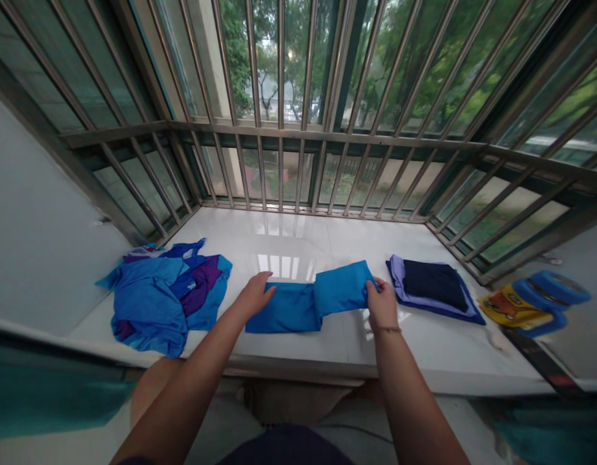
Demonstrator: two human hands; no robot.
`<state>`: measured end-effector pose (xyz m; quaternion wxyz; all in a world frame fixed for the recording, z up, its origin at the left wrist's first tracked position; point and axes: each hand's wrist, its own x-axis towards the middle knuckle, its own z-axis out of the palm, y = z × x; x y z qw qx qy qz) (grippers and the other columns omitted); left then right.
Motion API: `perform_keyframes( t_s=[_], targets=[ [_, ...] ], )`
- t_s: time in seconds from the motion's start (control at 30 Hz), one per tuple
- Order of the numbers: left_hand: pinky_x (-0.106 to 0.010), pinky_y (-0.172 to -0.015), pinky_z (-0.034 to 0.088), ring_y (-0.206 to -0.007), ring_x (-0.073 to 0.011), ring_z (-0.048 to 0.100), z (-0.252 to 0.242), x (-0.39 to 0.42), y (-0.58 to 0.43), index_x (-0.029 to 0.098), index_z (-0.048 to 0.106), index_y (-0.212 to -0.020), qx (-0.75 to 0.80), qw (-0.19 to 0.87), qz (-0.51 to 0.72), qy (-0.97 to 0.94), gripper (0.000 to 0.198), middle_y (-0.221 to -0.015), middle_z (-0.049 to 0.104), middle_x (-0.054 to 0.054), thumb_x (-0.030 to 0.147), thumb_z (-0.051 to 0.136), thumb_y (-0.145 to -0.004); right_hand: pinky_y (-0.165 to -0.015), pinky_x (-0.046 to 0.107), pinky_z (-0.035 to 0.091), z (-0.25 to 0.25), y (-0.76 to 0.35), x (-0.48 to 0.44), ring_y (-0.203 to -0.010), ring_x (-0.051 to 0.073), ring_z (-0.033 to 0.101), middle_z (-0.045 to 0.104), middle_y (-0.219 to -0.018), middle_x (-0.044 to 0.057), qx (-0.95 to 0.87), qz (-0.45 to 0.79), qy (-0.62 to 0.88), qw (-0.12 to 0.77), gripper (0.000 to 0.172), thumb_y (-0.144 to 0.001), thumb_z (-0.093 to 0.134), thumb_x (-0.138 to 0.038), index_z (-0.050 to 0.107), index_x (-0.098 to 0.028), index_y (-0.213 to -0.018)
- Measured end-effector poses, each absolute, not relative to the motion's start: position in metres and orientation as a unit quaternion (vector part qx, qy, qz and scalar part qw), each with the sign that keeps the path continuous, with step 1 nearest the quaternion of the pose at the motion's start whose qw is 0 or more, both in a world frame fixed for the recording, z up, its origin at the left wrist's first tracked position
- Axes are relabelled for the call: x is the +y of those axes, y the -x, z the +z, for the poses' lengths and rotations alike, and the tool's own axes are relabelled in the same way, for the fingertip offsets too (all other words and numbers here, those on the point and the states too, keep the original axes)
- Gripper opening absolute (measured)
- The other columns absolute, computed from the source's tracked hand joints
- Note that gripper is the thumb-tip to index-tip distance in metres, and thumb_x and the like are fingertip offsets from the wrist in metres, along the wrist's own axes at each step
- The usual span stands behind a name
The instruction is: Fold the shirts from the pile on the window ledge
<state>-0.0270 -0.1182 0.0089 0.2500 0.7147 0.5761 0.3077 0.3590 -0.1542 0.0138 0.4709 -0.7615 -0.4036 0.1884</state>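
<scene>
My left hand rests on the upper left edge of a bright blue folded garment, which lies on a white marble ledge. My right hand pinches the far end of the garment's folded-over part, which sits raised and doubled near the middle of the ledge. To the left of my left hand lies a crumpled heap of blue and purple clothing. To the right of my right hand, close by, sits a folded stack of navy and lilac clothing.
Metal window bars and glass close off the far side of the ledge, with trees outside. A yellow printed item and blue ring-shaped objects lie at the right end. The ledge's near edge runs in front of me.
</scene>
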Motion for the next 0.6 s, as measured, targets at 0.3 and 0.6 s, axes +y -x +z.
perform_keyframes(
  t_s=[0.3, 0.6],
  targets=[
    [-0.039, -0.098, 0.052, -0.111, -0.0366, 0.072, -0.013, -0.076, 0.069, 0.028, 0.080, -0.098, 0.552, 0.303, 0.159, -0.760, 0.044, -0.107, 0.079, -0.010, 0.038, 0.095, -0.059, -0.125, 0.046, 0.039, 0.009, -0.418, -0.133, -0.147, 0.032, 0.054, 0.059, -0.155, 0.026, -0.718, 0.054, 0.681, 0.132, 0.053, -0.096, 0.061, -0.020, 0.062, -0.007, -0.147],
    [-0.029, -0.064, 0.039, -0.064, -0.0210, 0.059, 0.015, -0.058, 0.070, 0.026, 0.067, -0.061, 0.533, 0.342, 0.146, -0.760, 0.026, -0.060, 0.062, 0.002, 0.043, 0.087, -0.063, -0.082, 0.032, 0.050, 0.036, -0.437, -0.077, -0.077, 0.022, 0.071, 0.078, -0.082, 0.006, -0.698, 0.094, 0.694, 0.148, 0.023, -0.067, 0.094, -0.019, 0.080, -0.020, -0.086]
  ],
)
